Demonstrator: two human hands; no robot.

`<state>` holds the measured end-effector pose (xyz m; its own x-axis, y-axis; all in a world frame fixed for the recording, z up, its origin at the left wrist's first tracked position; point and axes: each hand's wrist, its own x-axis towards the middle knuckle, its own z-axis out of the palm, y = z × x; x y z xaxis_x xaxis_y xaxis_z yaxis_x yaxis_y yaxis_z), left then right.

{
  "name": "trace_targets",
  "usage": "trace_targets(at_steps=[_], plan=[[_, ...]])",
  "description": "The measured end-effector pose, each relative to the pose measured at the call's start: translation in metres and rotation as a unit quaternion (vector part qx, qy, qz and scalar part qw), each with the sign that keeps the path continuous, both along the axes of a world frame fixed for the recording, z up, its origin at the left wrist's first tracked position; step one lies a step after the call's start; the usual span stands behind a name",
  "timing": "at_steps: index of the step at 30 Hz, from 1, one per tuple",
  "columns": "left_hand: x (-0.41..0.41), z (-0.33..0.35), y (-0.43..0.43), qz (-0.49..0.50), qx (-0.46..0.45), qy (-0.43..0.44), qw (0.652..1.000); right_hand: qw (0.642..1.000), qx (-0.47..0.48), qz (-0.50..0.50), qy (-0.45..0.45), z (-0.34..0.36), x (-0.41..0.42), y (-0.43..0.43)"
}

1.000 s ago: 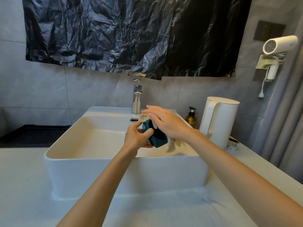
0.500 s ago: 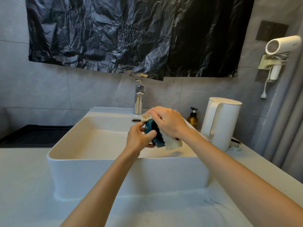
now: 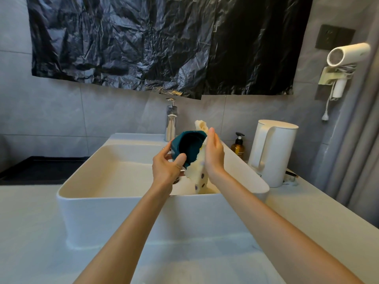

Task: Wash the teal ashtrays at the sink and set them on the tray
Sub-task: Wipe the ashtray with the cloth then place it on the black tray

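Left hand: You are gripping the teal ashtray [image 3: 190, 146] in your left hand [image 3: 166, 169], thumb on its near rim, fingers curled round the far side.
Ashtray: It is hanging above the sink [image 3: 123, 196], tipped on its side, dark hollow facing you.
Right hand: Your right hand [image 3: 214, 154] is pressing a cream dotted cloth [image 3: 198, 177] against the ashtray's right edge, fingers straight and together.
Cloth: It is trailing down toward the basin.
Tray: A black tray [image 3: 41, 169] is lying on the surface [image 3: 30, 232] left of the sink, well apart from the ashtray.
Behind: A chrome tap [image 3: 171, 124] is standing.
Right: A pump bottle [image 3: 238, 147] and white kettle [image 3: 274, 152] are standing.
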<state>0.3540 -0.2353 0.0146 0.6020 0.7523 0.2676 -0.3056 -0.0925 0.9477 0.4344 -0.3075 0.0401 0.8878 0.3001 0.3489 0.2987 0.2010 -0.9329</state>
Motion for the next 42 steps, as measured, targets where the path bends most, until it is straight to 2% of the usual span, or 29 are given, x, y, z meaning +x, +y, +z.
trace_targets(at_steps=[3, 7, 11, 14, 16, 18, 20, 25, 28, 30, 33, 37, 40, 42], plan=[[-0.001, 0.000, 0.001, 0.014, -0.007, -0.010, 1.000, 1.000, 0.018, -0.010, -0.019, -0.011, -0.012, 0.005], [-0.005, 0.004, -0.001, -0.001, 0.020, -0.006, 1.000, 0.989, -0.025, -0.034, -0.139, -0.008, -0.001, 0.009], [-0.003, 0.004, -0.002, -0.042, 0.034, 0.009, 0.999, 0.934, -0.160, -0.031, -0.318, 0.014, 0.018, -0.003], [-0.001, 0.004, -0.005, -0.052, 0.023, 0.010, 0.998, 0.903, -0.213, -0.022, -0.374, 0.023, 0.024, -0.008], [0.000, 0.004, -0.005, -0.048, 0.007, 0.000, 0.999, 0.922, -0.177, -0.024, -0.343, 0.020, 0.023, -0.006], [-0.001, 0.004, -0.005, -0.043, -0.009, -0.016, 0.999, 0.960, -0.101, -0.033, -0.257, 0.017, 0.017, -0.002], [-0.002, 0.005, -0.004, -0.031, -0.022, -0.029, 0.999, 0.981, -0.028, -0.036, -0.189, 0.016, 0.009, 0.002], [-0.003, 0.005, -0.003, 0.008, -0.024, -0.062, 0.998, 0.996, 0.062, -0.004, -0.057, 0.005, -0.011, 0.013], [-0.005, 0.007, -0.001, -0.013, -0.020, -0.066, 0.998, 0.997, 0.054, -0.019, -0.048, 0.009, -0.011, 0.015], [-0.006, 0.008, -0.001, -0.042, 0.010, -0.036, 0.998, 0.997, 0.027, -0.028, -0.072, 0.017, -0.001, 0.010], [-0.006, 0.011, 0.001, -0.089, 0.038, 0.057, 0.994, 0.983, -0.078, -0.006, -0.165, 0.030, 0.017, 0.001], [-0.012, 0.025, 0.013, -0.161, 0.024, 0.116, 0.980, 0.928, -0.241, 0.029, -0.283, 0.048, 0.030, -0.008], [-0.015, 0.032, 0.019, -0.200, 0.098, 0.167, 0.960, 0.885, -0.307, 0.084, -0.340, 0.054, 0.029, -0.008], [-0.012, 0.029, 0.018, -0.196, 0.106, 0.177, 0.959, 0.871, -0.326, 0.118, -0.348, 0.053, 0.026, -0.005]])
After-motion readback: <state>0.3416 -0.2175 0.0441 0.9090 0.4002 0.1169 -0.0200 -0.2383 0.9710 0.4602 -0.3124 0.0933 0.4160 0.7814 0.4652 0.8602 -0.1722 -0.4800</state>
